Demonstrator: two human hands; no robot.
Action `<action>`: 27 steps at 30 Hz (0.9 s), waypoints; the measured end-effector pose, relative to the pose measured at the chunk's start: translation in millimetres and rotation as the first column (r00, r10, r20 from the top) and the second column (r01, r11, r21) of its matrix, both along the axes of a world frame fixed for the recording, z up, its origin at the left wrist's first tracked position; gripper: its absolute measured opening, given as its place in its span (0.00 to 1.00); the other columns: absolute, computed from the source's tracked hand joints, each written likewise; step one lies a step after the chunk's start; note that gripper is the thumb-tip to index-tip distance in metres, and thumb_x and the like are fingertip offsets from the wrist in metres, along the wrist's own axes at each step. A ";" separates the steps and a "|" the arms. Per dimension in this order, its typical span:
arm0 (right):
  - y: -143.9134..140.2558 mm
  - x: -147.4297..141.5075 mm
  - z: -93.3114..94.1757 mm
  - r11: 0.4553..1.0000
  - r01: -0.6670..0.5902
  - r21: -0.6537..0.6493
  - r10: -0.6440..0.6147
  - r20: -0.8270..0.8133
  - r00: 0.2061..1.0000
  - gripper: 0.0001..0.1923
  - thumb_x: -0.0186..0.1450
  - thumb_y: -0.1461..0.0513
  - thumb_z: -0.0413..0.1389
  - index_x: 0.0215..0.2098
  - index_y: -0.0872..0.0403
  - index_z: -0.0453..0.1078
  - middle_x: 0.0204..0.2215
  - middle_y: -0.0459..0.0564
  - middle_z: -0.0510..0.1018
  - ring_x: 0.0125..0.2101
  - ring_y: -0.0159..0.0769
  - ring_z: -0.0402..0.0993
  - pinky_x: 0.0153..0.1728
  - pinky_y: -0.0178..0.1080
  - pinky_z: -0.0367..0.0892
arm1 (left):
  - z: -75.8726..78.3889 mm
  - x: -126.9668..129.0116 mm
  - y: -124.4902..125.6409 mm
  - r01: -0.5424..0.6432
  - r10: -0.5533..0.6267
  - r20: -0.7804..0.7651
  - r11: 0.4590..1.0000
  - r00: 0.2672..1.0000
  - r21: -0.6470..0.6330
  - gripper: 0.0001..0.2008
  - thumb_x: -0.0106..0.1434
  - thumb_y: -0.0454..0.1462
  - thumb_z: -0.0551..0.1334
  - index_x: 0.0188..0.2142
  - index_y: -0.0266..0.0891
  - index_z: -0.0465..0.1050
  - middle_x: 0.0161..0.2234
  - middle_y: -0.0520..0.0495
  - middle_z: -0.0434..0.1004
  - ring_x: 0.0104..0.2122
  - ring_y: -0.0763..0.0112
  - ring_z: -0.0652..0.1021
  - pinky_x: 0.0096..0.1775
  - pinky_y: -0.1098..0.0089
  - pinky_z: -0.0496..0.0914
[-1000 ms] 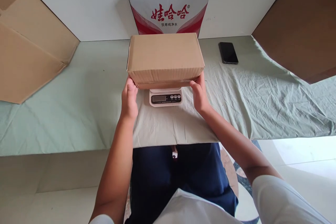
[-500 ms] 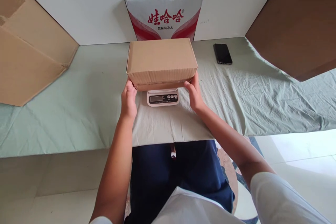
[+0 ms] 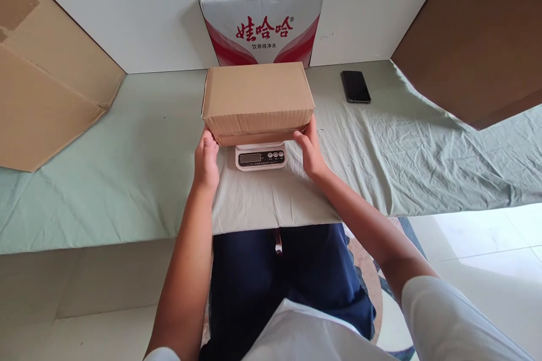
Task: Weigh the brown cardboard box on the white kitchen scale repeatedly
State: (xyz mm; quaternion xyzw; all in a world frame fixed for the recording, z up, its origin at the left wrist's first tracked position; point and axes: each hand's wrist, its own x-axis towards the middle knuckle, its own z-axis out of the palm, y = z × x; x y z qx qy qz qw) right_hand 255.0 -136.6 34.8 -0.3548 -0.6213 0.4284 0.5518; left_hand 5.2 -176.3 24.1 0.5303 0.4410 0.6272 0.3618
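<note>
A closed brown cardboard box (image 3: 258,93) sits over a white digital kitchen scale (image 3: 261,166), hiding the scale's weighing plate. Whether the box rests fully on the plate I cannot tell. My left hand (image 3: 206,161) grips the box's lower left corner, thumb at the near side and fingers hidden beneath or behind it. At the lower right corner, my right hand (image 3: 311,149) holds the box in the same way, its thumb on the near lower edge. The scale's display and three round buttons show in front of the box; no digits can be made out.
A green cloth (image 3: 139,180) covers the table. A black phone (image 3: 355,87) lies at the right. Behind stands a white and red carton (image 3: 262,25) against white panels. Large cardboard sheets or boxes flank the left (image 3: 51,79) and right (image 3: 478,51).
The whole view has shifted very slightly. Both hands stay at the box's lower corners, and the box keeps its place over the scale.
</note>
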 end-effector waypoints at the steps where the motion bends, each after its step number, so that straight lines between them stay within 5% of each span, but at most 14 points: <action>1: 0.1 0.0 -0.4 1.000 -0.004 0.002 0.004 0.000 1.000 0.40 0.63 0.37 0.52 0.68 0.39 0.53 0.68 0.48 0.65 0.67 0.49 0.60 0.73 0.57 0.58 | 0.0 0.0 0.1 0.000 0.000 0.000 1.000 1.000 0.000 0.36 0.67 0.64 0.51 0.63 0.47 0.71 0.67 0.42 0.71 0.70 0.52 0.67 0.69 0.54 0.61; 21: 3.3 1.9 -5.1 0.999 -0.036 -0.004 0.036 -0.074 0.997 0.40 0.63 0.39 0.54 0.69 0.39 0.54 0.71 0.45 0.61 0.71 0.50 0.56 0.75 0.58 0.54 | -1.0 -5.7 2.5 0.010 -0.007 0.067 0.999 0.998 -0.037 0.42 0.61 0.69 0.54 0.66 0.52 0.70 0.71 0.47 0.66 0.74 0.54 0.60 0.73 0.53 0.56; 27: 9.8 6.1 -11.7 1.000 -0.025 -0.004 0.025 -0.049 0.998 0.43 0.64 0.36 0.51 0.72 0.37 0.47 0.76 0.41 0.52 0.76 0.49 0.46 0.77 0.59 0.47 | -4.6 -9.5 2.1 0.007 -0.004 0.051 0.998 0.999 -0.056 0.42 0.63 0.69 0.52 0.68 0.52 0.67 0.73 0.47 0.63 0.75 0.55 0.58 0.74 0.54 0.52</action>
